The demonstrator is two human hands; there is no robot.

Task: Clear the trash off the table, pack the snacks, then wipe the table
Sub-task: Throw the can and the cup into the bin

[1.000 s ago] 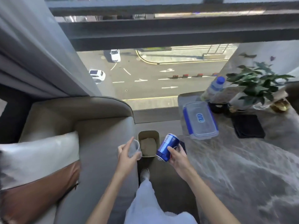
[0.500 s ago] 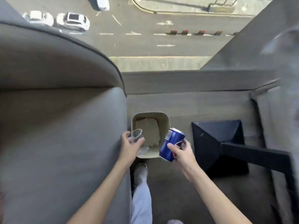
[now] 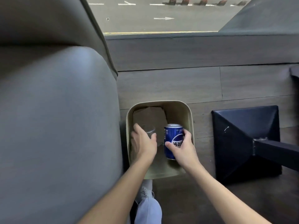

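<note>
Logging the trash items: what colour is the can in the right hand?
Blue, with a white round logo; the head view shows the can clearly.

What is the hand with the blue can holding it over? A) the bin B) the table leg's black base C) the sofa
A: the right hand holds the blue can over the open beige bin, beside the left hand with a clear cup.

Lounge: sofa (image 3: 56,126), bin (image 3: 189,113), street-view window (image 3: 161,16).
</note>
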